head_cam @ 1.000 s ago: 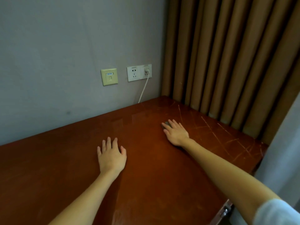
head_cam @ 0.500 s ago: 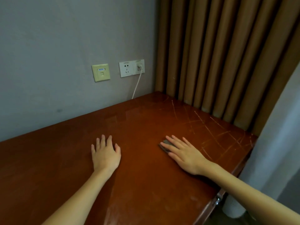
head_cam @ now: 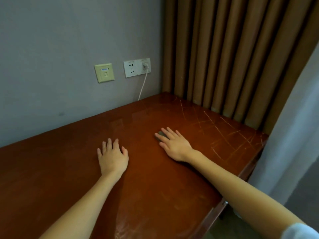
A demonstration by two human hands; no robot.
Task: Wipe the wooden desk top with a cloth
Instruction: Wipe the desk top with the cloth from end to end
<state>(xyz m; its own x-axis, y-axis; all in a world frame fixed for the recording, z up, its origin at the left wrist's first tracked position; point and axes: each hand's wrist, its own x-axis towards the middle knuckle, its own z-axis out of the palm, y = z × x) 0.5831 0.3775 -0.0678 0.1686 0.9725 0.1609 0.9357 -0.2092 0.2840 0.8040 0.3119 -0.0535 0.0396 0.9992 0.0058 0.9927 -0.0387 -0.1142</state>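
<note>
Right hand [head_cam: 174,145] has slid the cloth [head_cam: 161,134] nearer the flat left hand [head_cam: 113,156]

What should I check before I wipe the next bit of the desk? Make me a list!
1. Cloth under the right hand: ok, straight fingers press it flat; only a grey edge shows.
2. Left hand out of the way: ok, it rests flat on the desk, apart from the cloth.
3. Cable away from the cloth: ok, it hangs down the wall to the desk's far edge.
4. Cloth wet or dry: cannot tell.
5. Dirt left on the desk: cannot tell; only scratches show, on the curtain side of the right hand.
</note>
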